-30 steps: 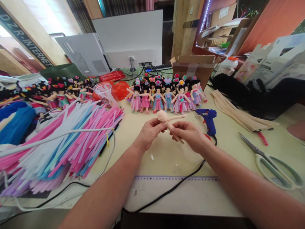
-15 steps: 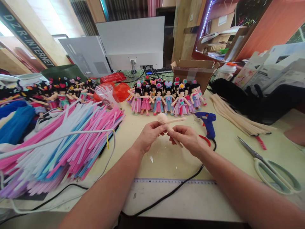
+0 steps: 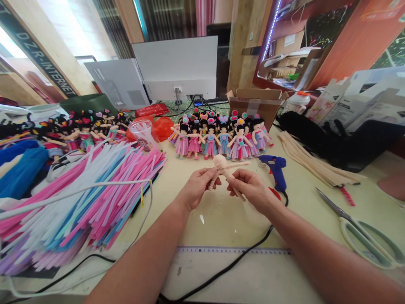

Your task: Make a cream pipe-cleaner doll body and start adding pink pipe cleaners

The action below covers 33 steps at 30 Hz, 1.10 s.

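Between my hands is a cream pipe-cleaner doll body [image 3: 223,165] with a round head and thin limbs, held above the table. My left hand [image 3: 200,185] is closed, its fingers pinching the doll body just below the head on the left side. My right hand [image 3: 248,185] is closed too, gripping a lower limb whose end sticks out under the fingers. One long limb points right, above my right hand. A blue glue gun [image 3: 276,171] rests to the right of my right hand. Behind the doll body stand several finished dolls [image 3: 210,139] in pink, blue and purple skirts.
A big heap of coloured pipe cleaners [image 3: 85,198] covers the left. Scissors [image 3: 357,228] and a bundle of beige pipe cleaners [image 3: 316,162] lie on the right. A black cord [image 3: 221,272] crosses the ruler [image 3: 234,251] in front. A cardboard box [image 3: 256,103] stands behind.
The doll body has turned a little, and a lower limb on its left now shows by my left fingers. My hands have moved slightly apart. The whole view has shifted down a little.
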Motion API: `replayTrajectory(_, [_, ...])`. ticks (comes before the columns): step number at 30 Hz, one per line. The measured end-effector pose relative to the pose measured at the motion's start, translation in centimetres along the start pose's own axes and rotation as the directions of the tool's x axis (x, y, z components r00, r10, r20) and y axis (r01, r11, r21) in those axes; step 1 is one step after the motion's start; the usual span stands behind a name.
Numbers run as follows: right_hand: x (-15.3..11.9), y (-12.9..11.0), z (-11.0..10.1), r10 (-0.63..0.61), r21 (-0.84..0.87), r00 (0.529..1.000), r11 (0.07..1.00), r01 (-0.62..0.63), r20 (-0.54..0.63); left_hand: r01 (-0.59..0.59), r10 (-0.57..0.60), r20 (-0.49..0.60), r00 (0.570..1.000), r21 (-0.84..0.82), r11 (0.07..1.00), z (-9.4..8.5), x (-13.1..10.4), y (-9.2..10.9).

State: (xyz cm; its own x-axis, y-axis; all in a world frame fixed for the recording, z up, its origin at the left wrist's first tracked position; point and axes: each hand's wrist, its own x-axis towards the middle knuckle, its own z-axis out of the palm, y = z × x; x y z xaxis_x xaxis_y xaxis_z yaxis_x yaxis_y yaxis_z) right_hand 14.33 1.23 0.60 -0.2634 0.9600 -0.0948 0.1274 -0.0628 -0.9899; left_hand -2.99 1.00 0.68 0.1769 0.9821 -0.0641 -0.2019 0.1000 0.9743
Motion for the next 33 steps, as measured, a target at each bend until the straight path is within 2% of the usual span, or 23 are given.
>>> replayTrajectory(9, [0.4,0.4,0.1,0.001,0.03,0.995,1.0,-0.004,0.099,-0.004,0.005,-0.034,0.999,0.026,1.0,0.2,-0.1,0.2])
replayTrajectory(12, [0.6,0.3,-0.5,-0.061,0.086,0.998,0.994,0.061,-0.004,-0.006,0.009,-0.037,0.999,0.065,0.998,0.2,0.0,0.2])
replayTrajectory(15, [0.6,-0.1,-1.3,-0.117,0.116,0.98,0.984,0.136,-0.161,0.012,-0.006,-0.044,0.999,0.123,0.992,0.2,0.0,0.2])
replayTrajectory(17, [0.5,-0.3,-1.6,-0.132,0.102,0.968,0.982,0.157,-0.214,0.026,-0.017,-0.054,0.998,0.172,0.985,0.3,0.0,0.1])
replayTrajectory(20, [0.4,-0.6,-1.6,-0.144,0.059,0.965,0.985,0.161,-0.219,0.039,-0.027,-0.052,0.998,0.244,0.969,0.7,-0.2,0.0])
replayTrajectory(24, [0.4,-0.5,-1.2,-0.159,0.068,0.973,0.983,0.172,-0.165,0.036,-0.032,-0.017,0.999,0.268,0.963,1.0,-0.4,-0.1])
replayTrajectory(30, [0.9,0.0,-2.1,-0.169,0.139,0.945,0.967,0.214,-0.278,0.043,-0.035,-0.046,0.998,0.179,0.983,0.7,-0.1,-0.1])
replayTrajectory(33, [1.2,0.3,-2.5,-0.129,0.164,0.96,0.971,0.174,-0.25,0.048,-0.039,-0.082,0.996,0.107,0.993,0.2,0.1,0.1])
